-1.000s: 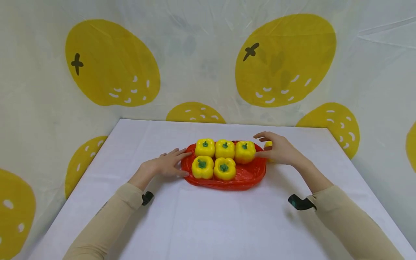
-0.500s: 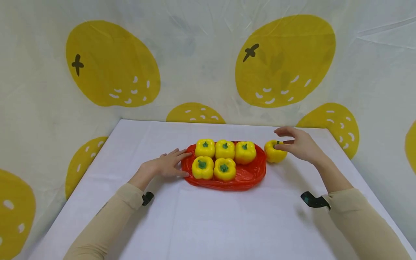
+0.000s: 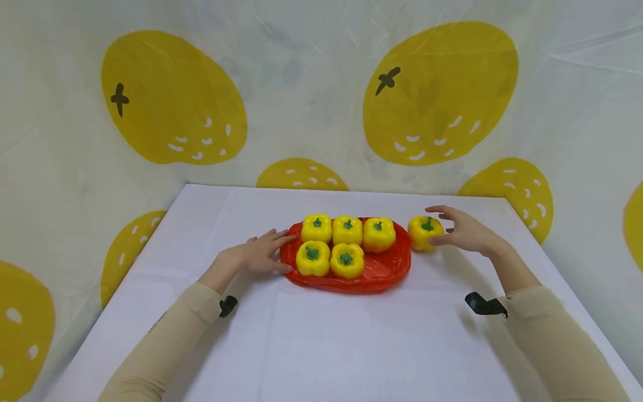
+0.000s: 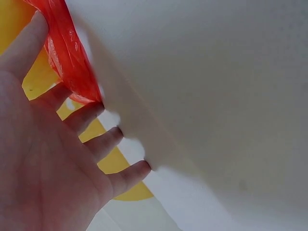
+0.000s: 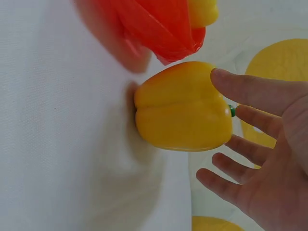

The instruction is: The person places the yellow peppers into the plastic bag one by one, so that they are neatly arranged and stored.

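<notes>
Several yellow bell peppers (image 3: 348,229) with green stems sit in two rows in an oval tray (image 3: 375,272) wrapped in red plastic. At its left end rests my left hand (image 3: 262,254), fingers spread, with the thumb and fingertips at the rim; the left wrist view shows the thumb (image 4: 30,43) on the red plastic. Another yellow bell pepper (image 5: 180,108) stands on the white cloth just right of the tray. My right hand (image 3: 464,230) reaches around its right side, fingers extended and apart, the thumb (image 5: 250,89) overlapping its upper edge in the right wrist view.
A white cloth (image 3: 311,346) covers the table, whose back edge runs close behind the tray. Beyond it hangs a pale curtain (image 3: 306,84) printed with big yellow fruits. A dark device (image 3: 484,304) is strapped at each wrist, below the sleeve cuffs.
My right hand has moved right, from the tray's back right pepper to the loose pepper, then dropped lower beside it. My left hand and the tray have stayed in place.
</notes>
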`<control>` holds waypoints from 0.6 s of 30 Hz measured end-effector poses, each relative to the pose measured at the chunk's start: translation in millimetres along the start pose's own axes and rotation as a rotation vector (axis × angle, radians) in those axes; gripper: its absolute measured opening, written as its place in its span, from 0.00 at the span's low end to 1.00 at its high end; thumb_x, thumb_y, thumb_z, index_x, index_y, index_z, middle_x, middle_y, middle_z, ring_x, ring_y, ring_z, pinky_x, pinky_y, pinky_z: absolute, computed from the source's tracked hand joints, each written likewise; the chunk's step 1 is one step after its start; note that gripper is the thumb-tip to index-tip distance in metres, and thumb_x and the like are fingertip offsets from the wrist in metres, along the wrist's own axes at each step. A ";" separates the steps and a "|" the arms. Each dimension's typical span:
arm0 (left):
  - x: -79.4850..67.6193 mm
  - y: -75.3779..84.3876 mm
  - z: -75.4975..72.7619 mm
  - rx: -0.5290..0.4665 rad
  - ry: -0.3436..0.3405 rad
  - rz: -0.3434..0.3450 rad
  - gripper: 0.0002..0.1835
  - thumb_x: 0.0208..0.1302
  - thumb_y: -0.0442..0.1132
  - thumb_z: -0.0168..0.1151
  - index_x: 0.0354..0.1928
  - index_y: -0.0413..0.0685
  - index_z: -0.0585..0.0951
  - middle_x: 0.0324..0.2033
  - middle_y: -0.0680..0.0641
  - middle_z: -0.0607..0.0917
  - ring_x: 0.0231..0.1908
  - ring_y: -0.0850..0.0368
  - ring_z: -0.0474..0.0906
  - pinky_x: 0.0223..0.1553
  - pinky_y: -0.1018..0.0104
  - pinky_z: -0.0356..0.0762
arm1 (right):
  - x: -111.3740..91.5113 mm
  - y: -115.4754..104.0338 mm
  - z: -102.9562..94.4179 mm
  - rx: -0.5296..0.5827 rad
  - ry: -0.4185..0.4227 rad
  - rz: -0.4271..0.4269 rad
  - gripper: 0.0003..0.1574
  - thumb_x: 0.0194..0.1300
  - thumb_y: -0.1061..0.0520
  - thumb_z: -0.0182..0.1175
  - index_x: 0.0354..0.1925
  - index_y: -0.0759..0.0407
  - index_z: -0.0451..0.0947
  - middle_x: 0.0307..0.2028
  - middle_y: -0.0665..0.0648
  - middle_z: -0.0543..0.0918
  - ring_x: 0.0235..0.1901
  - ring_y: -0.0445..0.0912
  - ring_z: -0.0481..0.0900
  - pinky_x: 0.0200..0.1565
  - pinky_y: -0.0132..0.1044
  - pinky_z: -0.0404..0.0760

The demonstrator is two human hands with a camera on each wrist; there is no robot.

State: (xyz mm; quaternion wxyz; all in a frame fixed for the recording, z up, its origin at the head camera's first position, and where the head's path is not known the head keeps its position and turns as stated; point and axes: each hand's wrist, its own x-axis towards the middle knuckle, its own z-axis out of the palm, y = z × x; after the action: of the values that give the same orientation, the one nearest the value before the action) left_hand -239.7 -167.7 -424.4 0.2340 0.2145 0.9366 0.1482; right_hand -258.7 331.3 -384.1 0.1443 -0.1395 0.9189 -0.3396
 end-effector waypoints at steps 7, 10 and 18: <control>-0.1 -0.5 0.6 0.001 -0.001 -0.005 0.49 0.64 0.63 0.66 0.82 0.61 0.55 0.81 0.46 0.52 0.79 0.38 0.41 0.71 0.28 0.43 | 5.7 5.6 4.2 0.019 -0.023 -0.016 0.49 0.65 0.55 0.71 0.76 0.61 0.58 0.73 0.71 0.62 0.71 0.71 0.57 0.63 0.73 0.64; 0.0 -0.6 0.3 -0.001 -0.001 -0.004 0.49 0.64 0.63 0.66 0.82 0.61 0.55 0.81 0.46 0.51 0.79 0.38 0.40 0.71 0.28 0.42 | 6.7 7.1 5.5 0.023 -0.031 -0.017 0.49 0.65 0.55 0.70 0.76 0.62 0.58 0.73 0.71 0.62 0.70 0.72 0.59 0.62 0.74 0.64; -0.1 -1.4 0.9 -0.003 0.002 -0.001 0.49 0.64 0.64 0.66 0.82 0.61 0.56 0.81 0.46 0.52 0.79 0.39 0.41 0.71 0.28 0.42 | 5.2 7.2 9.2 0.025 -0.016 -0.022 0.45 0.66 0.57 0.69 0.75 0.63 0.61 0.71 0.73 0.63 0.65 0.73 0.65 0.62 0.69 0.70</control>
State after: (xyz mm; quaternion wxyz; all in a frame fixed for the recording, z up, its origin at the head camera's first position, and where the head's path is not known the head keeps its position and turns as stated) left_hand -239.7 -168.8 -425.7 0.2334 0.2137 0.9368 0.1495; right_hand -261.3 329.3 -396.4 0.1497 -0.1506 0.9117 -0.3516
